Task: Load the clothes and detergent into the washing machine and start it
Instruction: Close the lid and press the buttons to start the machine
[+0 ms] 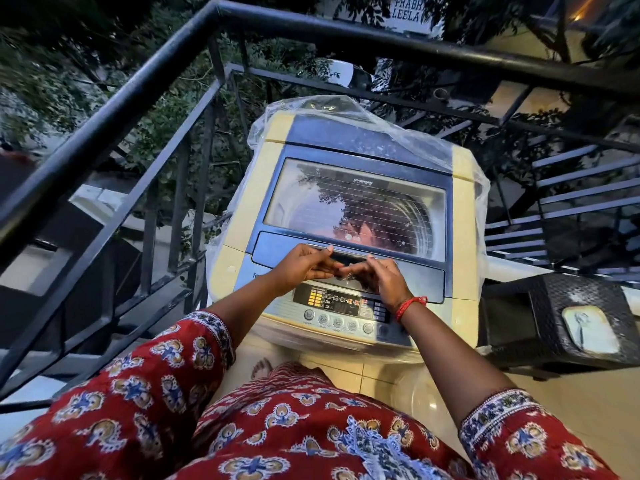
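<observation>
A cream and blue top-loading washing machine (464, 216) stands before me on a balcony. Its glass lid (311, 195) lies flat and shut, mirroring trees and a head. My left hand (304, 265) and my right hand (375, 277) meet at the dark handle recess (349, 260) on the lid's front edge, fingers curled onto it. Below the hands, the control panel (343, 306) shows lit orange indicators and a row of round buttons. No clothes or detergent are in view.
Clear plastic sheet (346, 109) is bunched over the machine's rear and sides. Black metal railing (114, 109) runs along the left and behind. A black woven stool (568, 317) sits close on the right. Stairs (571, 202) descend at far right.
</observation>
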`<action>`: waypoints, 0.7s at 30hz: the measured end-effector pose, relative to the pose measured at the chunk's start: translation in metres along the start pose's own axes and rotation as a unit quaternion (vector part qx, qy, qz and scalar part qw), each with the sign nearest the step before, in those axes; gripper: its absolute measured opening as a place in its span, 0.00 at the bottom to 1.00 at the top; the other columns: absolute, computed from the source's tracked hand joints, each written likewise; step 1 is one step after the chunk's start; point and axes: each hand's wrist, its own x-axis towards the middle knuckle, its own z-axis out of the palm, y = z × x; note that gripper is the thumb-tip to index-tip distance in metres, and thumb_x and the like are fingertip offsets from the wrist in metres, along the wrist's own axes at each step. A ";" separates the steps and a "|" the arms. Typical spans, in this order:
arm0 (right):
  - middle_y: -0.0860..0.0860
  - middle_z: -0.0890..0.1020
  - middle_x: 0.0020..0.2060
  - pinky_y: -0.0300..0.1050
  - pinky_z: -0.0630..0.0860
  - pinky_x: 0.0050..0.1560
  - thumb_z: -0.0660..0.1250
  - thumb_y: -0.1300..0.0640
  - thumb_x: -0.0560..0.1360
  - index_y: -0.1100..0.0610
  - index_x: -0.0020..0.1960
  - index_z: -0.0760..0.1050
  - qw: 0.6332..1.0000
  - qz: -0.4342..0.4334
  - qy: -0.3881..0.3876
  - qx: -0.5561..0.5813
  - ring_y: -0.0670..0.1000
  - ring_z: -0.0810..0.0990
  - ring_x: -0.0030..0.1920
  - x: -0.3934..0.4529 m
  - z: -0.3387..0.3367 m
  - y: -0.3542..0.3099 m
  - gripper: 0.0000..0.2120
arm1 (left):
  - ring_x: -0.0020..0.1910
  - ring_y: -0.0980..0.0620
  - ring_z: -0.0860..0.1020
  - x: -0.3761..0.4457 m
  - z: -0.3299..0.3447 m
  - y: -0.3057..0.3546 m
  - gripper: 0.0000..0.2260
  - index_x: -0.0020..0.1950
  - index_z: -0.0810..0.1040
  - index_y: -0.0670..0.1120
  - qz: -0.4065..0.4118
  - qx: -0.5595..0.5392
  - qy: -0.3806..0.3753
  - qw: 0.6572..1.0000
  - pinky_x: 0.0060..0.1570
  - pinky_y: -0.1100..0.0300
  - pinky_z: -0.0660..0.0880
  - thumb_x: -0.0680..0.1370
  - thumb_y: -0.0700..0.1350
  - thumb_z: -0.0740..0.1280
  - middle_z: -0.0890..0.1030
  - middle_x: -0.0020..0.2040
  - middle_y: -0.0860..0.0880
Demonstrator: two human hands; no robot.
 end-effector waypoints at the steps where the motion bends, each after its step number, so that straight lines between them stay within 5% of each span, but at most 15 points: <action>1: 0.65 0.83 0.48 0.36 0.77 0.49 0.46 0.62 0.83 0.75 0.53 0.77 1.000 0.002 0.002 -0.002 0.52 0.85 0.46 0.001 0.000 0.000 0.24 | 0.49 0.46 0.85 0.000 0.000 0.000 0.15 0.44 0.84 0.39 -0.001 -0.002 0.002 1.000 0.51 0.58 0.81 0.82 0.45 0.61 0.86 0.45 0.43; 10: 0.52 0.87 0.40 0.30 0.75 0.41 0.46 0.62 0.84 0.75 0.53 0.77 1.000 0.013 -0.010 -0.010 0.46 0.84 0.40 0.000 -0.002 0.001 0.23 | 0.46 0.48 0.85 -0.004 0.006 0.004 0.21 0.38 0.86 0.44 -0.006 -0.005 0.017 1.000 0.50 0.58 0.82 0.83 0.45 0.57 0.87 0.42 0.45; 18: 0.59 0.86 0.43 0.36 0.77 0.51 0.46 0.63 0.83 0.77 0.53 0.76 1.000 0.021 -0.008 -0.004 0.50 0.85 0.45 0.002 -0.004 0.001 0.23 | 0.44 0.48 0.86 -0.005 0.008 0.005 0.18 0.42 0.83 0.39 -0.004 -0.003 0.032 0.999 0.47 0.60 0.82 0.83 0.43 0.57 0.87 0.41 0.45; 21: 0.62 0.84 0.43 0.32 0.76 0.45 0.45 0.64 0.83 0.80 0.53 0.74 0.999 0.018 -0.017 -0.020 0.46 0.84 0.41 0.001 -0.004 0.000 0.23 | 0.45 0.48 0.86 -0.004 0.007 0.004 0.17 0.43 0.82 0.38 0.000 -0.002 0.033 0.999 0.47 0.60 0.82 0.83 0.43 0.57 0.87 0.41 0.45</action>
